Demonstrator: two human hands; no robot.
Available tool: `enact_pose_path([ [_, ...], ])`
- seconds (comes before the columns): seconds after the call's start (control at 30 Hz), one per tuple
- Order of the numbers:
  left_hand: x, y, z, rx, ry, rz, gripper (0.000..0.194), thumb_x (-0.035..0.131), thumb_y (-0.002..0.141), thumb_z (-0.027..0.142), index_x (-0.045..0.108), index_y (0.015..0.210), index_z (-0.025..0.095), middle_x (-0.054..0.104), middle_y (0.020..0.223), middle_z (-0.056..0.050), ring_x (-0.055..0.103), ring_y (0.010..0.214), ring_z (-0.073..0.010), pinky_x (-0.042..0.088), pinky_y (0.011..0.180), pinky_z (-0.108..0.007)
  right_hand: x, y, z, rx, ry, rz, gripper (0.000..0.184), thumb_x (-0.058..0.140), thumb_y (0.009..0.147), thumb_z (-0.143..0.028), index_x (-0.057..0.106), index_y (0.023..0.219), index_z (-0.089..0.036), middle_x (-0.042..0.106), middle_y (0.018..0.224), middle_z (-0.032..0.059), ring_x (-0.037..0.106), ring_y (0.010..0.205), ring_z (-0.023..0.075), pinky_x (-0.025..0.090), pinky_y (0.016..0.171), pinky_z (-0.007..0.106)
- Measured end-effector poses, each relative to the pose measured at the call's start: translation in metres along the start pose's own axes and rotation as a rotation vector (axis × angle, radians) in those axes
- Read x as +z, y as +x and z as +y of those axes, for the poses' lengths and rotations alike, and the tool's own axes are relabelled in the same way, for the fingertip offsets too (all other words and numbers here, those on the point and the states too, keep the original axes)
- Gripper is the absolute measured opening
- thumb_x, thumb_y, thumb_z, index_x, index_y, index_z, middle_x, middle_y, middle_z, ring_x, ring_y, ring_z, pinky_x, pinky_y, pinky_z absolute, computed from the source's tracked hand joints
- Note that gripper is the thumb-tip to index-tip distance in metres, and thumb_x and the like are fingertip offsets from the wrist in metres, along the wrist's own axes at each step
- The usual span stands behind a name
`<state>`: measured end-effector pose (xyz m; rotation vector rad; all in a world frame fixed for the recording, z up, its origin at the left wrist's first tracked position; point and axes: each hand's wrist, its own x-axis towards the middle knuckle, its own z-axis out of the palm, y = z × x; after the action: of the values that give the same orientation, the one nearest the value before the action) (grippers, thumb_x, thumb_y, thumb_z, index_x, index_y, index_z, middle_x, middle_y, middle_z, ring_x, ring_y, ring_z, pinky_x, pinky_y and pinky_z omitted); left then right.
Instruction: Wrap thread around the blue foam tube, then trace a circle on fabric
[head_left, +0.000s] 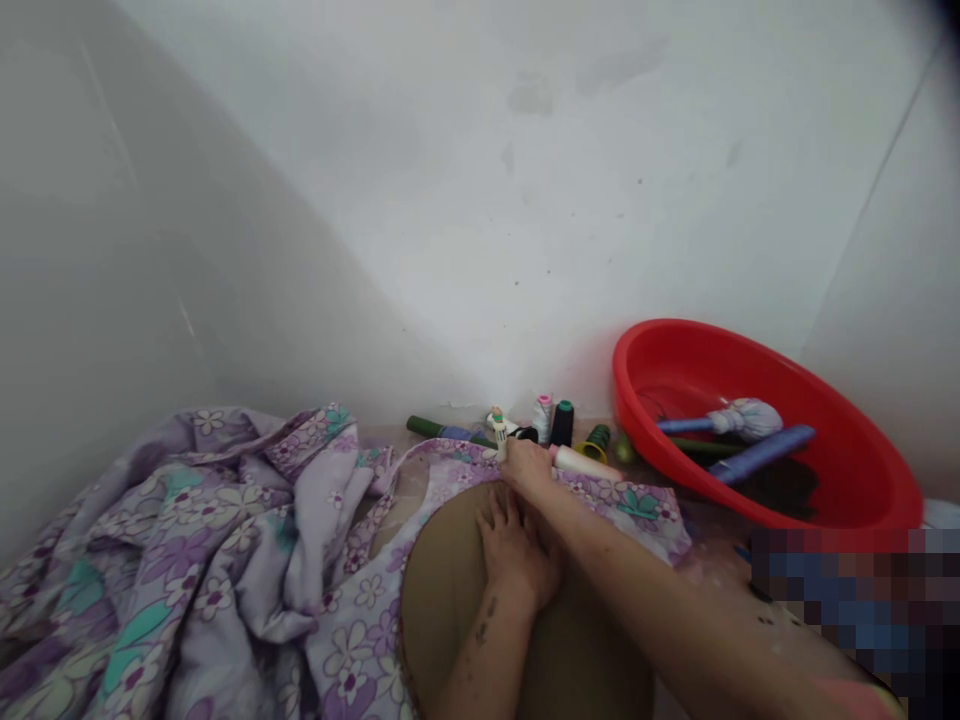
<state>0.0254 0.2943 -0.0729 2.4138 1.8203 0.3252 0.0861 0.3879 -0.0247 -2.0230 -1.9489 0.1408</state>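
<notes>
My left hand (pixel 517 555) lies flat on a rounded brown cardboard piece (pixel 442 560), its fingers spread and pressing down near the far edge. Just beyond it, my right hand (pixel 529 465) is closed around a white pen (pixel 500 432) with dark stripes and a small coloured top. The tip of the pen is hidden by the fingers. Under the cardboard spreads purple flowered fabric (pixel 367 620), which shows all along the board's left and far edges. My right forearm crosses over the board's right side.
Bunched flowered cloth (pixel 217 540) fills the left. Along the white wall stand a white thread spool (pixel 543 415), a black thread spool (pixel 562 424), a green spool (pixel 598 440) and a pale roll (pixel 585 464). A red basin (pixel 847 420) at right holds blue-wrapped sticks (pixel 761 455).
</notes>
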Motion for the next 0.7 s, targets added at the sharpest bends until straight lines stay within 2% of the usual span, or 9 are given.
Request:
enact_pose_path([
  [0.13,0.002,0.001,-0.002,0.008,0.0,0.008,0.065,0.019,0.077,0.053,0.025,0.132,0.018,0.018,0.14,-0.009,0.006,0.125,-0.0365,0.007,0.096,-0.055,0.005,0.0,-0.006,-0.04,0.095,-0.021,0.026,0.053,0.071,-0.035,0.058,0.092,-0.021,0.064,0.089,0.006,0.059,0.084,0.0203,0.041,0.063,0.025],
  [0.27,0.001,0.001,-0.001,0.022,0.028,-0.01,0.062,0.02,0.079,0.048,0.015,0.134,0.021,0.012,0.142,-0.006,0.004,0.125,-0.037,0.007,0.095,-0.058,0.011,-0.002,-0.014,-0.088,0.172,-0.048,0.025,0.054,0.069,-0.037,0.059,0.089,-0.024,0.065,0.088,0.001,0.059,0.081,0.0167,0.039,0.06,0.021],
  [0.53,-0.014,-0.002,0.005,0.074,0.078,-0.009,0.063,0.023,0.077,0.054,0.018,0.133,0.026,0.017,0.141,-0.005,0.006,0.123,-0.0414,0.009,0.092,-0.062,0.021,-0.006,-0.023,-0.121,0.192,-0.051,0.026,0.054,0.069,-0.038,0.061,0.089,-0.023,0.065,0.087,0.0029,0.059,0.083,0.0195,0.039,0.062,0.023],
  [0.7,-0.011,-0.002,0.003,0.073,0.085,0.001,0.062,0.024,0.077,0.053,0.023,0.132,0.025,0.022,0.139,-0.006,0.008,0.123,-0.0415,0.007,0.093,-0.062,0.024,-0.005,-0.027,-0.126,0.161,-0.052,0.026,0.053,0.069,-0.037,0.06,0.09,-0.023,0.065,0.089,0.0038,0.059,0.083,0.0203,0.04,0.063,0.025],
])
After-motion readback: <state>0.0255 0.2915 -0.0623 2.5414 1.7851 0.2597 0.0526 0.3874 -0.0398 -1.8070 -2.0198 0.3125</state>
